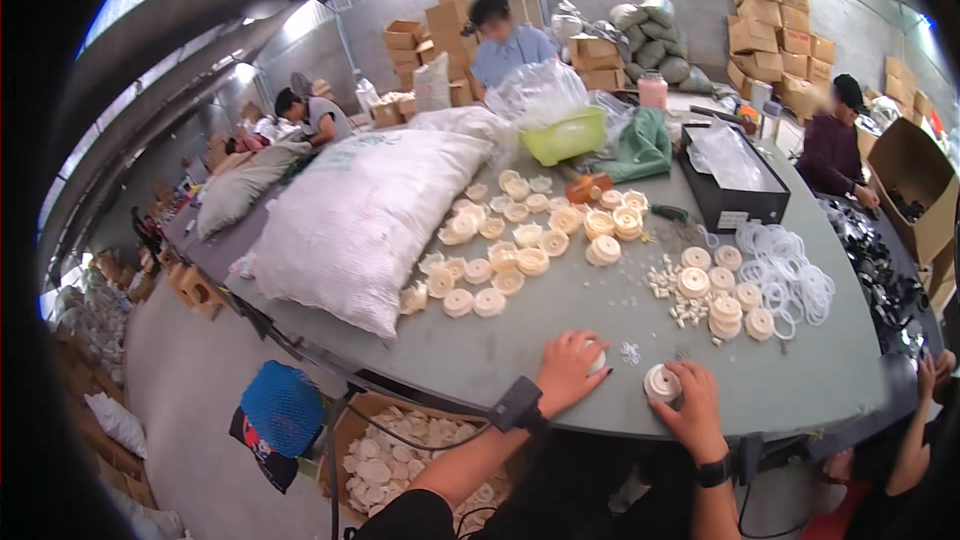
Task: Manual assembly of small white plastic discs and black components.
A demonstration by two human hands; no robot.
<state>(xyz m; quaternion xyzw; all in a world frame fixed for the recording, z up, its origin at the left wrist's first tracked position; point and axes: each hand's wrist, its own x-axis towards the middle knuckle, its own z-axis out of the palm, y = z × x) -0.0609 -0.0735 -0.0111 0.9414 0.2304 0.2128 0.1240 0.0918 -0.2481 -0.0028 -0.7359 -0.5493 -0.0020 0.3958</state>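
Note:
My right hand (pixel 693 402) curls round a cream, round, spool-like plastic part (pixel 661 382) on the grey-green table (pixel 480 352), thumb and fingers on its sides. My left hand (pixel 570 374) closes on a pale round plastic part (pixel 597 360), mostly hidden by the fingers. Between the hands lies a little cluster of tiny clear pieces (pixel 629 352). Farther off stand stacked cream round parts (pixel 694 282), with small cream cylinders (pixel 661 280) beside them and a heap of white rings (pixel 795 275) to their right.
A big white woven sack (pixel 360 210) fills the table's left. More cream parts (pixel 508 282), a green basin (pixel 565 137) and a black box (pixel 735 202) lie beyond. Below the near edge stands a carton of parts (pixel 385 445). Co-workers sit at the back and right.

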